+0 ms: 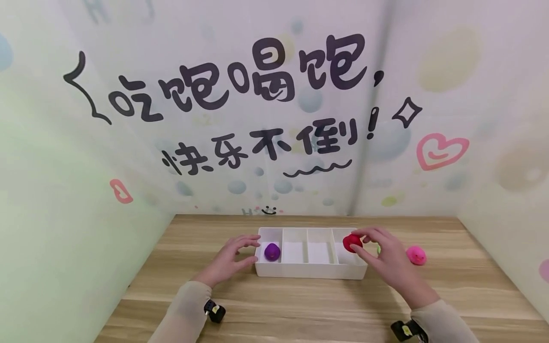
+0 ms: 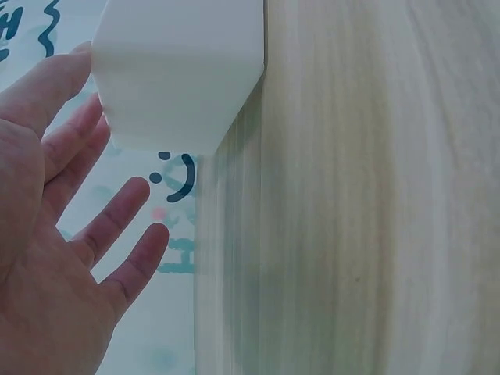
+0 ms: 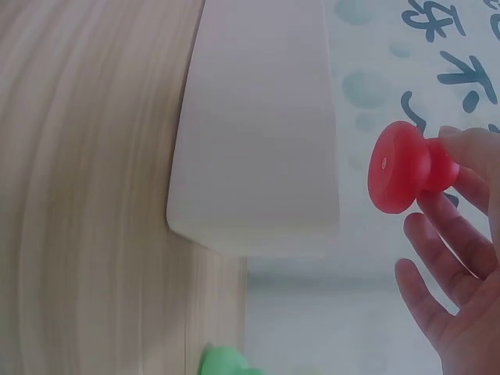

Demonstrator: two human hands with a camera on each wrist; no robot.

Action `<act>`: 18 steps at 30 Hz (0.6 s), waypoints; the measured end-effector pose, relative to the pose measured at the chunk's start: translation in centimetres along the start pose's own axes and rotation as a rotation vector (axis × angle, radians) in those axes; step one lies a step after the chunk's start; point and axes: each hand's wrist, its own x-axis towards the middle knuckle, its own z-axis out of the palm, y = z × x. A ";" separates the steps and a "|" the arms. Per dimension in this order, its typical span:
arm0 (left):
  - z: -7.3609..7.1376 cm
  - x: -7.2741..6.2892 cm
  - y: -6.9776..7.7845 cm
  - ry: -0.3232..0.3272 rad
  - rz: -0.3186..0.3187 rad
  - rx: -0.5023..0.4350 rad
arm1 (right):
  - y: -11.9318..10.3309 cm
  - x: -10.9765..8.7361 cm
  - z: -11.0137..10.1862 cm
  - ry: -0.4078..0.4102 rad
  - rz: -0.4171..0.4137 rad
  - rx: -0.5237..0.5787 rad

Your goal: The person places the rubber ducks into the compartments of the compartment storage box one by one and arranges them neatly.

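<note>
A white divided box [image 1: 310, 271] lies across the table, with a purple rubber duck [image 1: 272, 252] in its leftmost compartment. My right hand [image 1: 388, 257] pinches a red rubber duck [image 1: 352, 243] over the rightmost compartment. In the right wrist view the red duck [image 3: 398, 168] hangs base-outward above the box's rim, its head between thumb and fingers. At the box's left end, my left hand [image 1: 229, 259] rests its thumb and fingertips against the wall. Its fingers [image 2: 117, 215] are spread and fairly straight in the left wrist view, some off the box.
A pink rubber duck [image 1: 416, 255] sits on the wooden table [image 1: 291, 309] right of the box. Beside it a green toy [image 3: 223, 361] is mostly hidden behind my right hand in the head view. A printed wall sheet [image 1: 257, 190] stands at the table's back edge.
</note>
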 end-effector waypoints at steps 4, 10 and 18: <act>0.0 0.0 0.0 0.003 -0.002 -0.001 | -0.5 0.3 0.7 -0.016 -0.004 0.022; 0.0 0.0 0.0 0.000 -0.013 -0.002 | -1.5 0.7 1.6 -0.038 -0.013 0.053; 0.0 0.0 0.1 -0.006 -0.021 -0.003 | -2.3 1.1 2.7 -0.064 -0.009 0.059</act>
